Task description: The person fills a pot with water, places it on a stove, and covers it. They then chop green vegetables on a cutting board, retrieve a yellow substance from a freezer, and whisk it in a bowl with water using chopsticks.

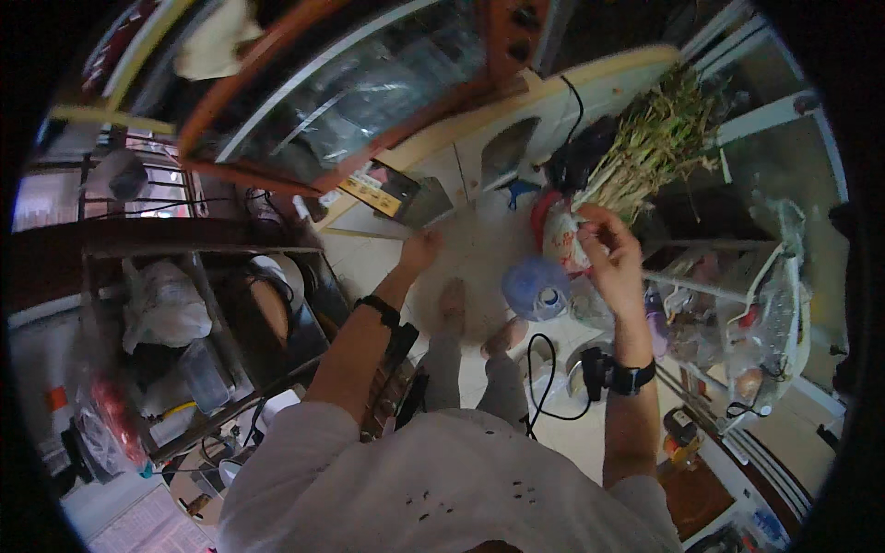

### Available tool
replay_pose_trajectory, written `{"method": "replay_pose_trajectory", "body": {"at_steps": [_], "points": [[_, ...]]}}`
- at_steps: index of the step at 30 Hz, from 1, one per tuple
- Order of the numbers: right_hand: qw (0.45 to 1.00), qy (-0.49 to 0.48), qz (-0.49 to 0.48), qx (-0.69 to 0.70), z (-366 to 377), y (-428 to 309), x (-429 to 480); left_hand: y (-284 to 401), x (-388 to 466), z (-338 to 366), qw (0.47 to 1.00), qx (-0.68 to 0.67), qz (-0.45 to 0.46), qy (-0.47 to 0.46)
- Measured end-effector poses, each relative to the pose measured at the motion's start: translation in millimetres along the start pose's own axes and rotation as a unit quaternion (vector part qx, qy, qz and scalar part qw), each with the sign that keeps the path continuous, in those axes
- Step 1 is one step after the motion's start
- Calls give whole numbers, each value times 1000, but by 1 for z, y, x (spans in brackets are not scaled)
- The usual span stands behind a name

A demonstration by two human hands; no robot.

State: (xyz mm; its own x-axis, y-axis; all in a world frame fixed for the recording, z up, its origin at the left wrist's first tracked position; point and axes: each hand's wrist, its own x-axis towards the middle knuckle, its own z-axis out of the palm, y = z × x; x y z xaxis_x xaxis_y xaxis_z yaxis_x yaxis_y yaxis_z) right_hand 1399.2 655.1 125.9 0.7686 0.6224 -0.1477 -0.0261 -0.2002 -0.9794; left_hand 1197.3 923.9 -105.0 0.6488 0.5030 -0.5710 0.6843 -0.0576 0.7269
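Observation:
My right hand [612,252] is raised at the right, its thumb and fingers bent together at the top of a white bag with red print [563,238]; whether it grips the bag cannot be made out. Behind that hand leans a large bundle of dried plant stalks [653,148]. My left hand [420,250] hangs over the floor left of centre, blurred, its fingers curled. Below the bag stands a blue translucent plastic water jug [536,289]. A black strap is on each wrist.
Open shelving with a white plastic bag [169,304] and a clear plastic container [204,377] stands at the left. A wood-framed glass cabinet [373,86] is ahead. A black cable [543,411] loops near my feet. Plastic bags [760,339] crowd the right side.

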Motion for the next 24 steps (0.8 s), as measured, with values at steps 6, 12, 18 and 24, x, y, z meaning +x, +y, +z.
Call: {"method": "replay_pose_trajectory", "body": {"at_steps": [6, 12, 18, 24], "points": [[999, 21, 36, -24, -2, 116, -36, -28, 104, 52, 972, 217, 55, 68], [991, 50, 118, 28, -19, 195, -56, -76, 203, 78, 960, 189, 162, 127], [987, 60, 146, 30, -13, 244, -59, -102, 248, 99, 962, 82, 226, 130], [980, 34, 185, 65, 13, 253, -30, -99, 202, 129, 929, 163, 271, 193]]}}
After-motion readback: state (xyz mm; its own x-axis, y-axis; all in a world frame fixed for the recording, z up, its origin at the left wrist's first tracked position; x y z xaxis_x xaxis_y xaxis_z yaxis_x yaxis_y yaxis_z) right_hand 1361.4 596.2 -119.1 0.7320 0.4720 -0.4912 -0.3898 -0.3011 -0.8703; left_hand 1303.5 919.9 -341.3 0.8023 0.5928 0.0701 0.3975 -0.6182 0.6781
